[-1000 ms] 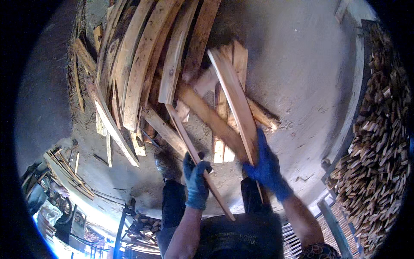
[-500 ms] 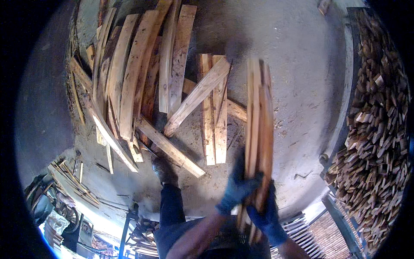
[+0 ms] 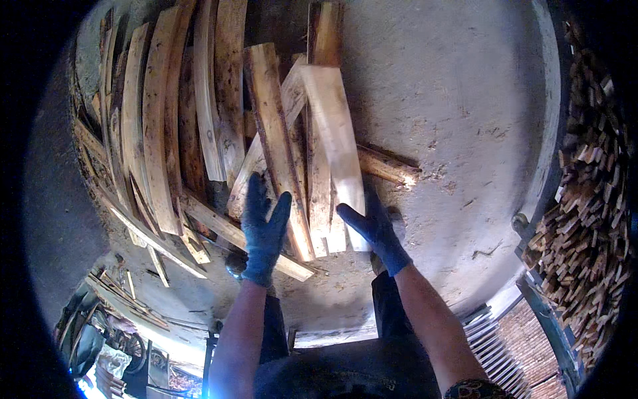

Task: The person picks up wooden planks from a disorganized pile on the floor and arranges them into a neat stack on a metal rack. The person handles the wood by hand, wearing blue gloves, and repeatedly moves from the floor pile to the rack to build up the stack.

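Note:
My left hand (image 3: pixel 264 229), in a blue glove, is open with thumb and fingers spread. It hovers beside the lower part of a bark-edged plank (image 3: pixel 278 149) that slants across other boards. My right hand (image 3: pixel 377 229), gloved too, is open, its thumb over the near end of a pale plank (image 3: pixel 337 126); whether it touches the wood I cannot tell. That pale plank lies over the end of a darker board (image 3: pixel 325 36). Between my hands, more board ends stick out beneath these two planks.
Several long boards (image 3: pixel 156 120) lie side by side at the left on the concrete floor (image 3: pixel 452 120). One short board (image 3: pixel 232 226) points toward my feet, and another (image 3: pixel 385 165) sticks out rightward. A tall heap of split wood (image 3: pixel 578 253) stands behind a rail at the right.
Both hands were gripping a bundle of planks at the right. Those planks now lie on the boards in the middle, and my hands have come apart and opened. My view has shifted rightward.

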The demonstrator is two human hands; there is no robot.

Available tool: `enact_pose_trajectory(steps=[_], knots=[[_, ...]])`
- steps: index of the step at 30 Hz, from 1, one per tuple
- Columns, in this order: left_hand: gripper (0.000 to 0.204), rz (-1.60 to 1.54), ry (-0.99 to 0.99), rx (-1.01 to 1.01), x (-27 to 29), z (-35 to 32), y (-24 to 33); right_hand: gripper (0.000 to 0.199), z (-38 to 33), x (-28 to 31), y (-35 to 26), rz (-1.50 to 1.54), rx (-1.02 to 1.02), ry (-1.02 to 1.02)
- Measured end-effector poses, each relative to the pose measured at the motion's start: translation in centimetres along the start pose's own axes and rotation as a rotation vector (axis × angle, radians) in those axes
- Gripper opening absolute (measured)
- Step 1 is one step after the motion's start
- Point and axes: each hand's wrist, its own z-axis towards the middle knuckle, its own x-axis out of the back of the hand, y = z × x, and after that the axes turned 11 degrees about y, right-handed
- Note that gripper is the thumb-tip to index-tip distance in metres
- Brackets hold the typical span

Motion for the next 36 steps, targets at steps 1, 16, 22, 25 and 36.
enact_pose_trajectory(steps=[1, 16, 22, 25, 36], knots=[[0.070, -0.106, -0.012, 0.062, -0.5, 0.0, -0.3, 0.061, 0.5, -0.3, 0.0, 0.050, -0.082, 0.021], [0.047, -0.060, -0.360, 0.463, 1.3, -1.0, 0.1, 0.067, -1.0, -1.2, -3.7, 0.406, -0.535, -0.323], [0.067, -0.245, -0.322, 0.507, 3.6, -3.3, 5.1, 0.075, -4.9, -1.6, -6.7, 0.494, -0.501, -0.204], [0.062, -0.122, -0.285, 0.219, 3.4, -2.9, 7.0, 0.068, -3.9, -2.8, -7.4, 0.511, -0.594, -0.085], [0.098, 0.465, -0.171, -0.257, 6.7, 3.6, -1.6, 0.072, 0.8, -9.2, -1.1, 0.753, -0.362, -0.199]])
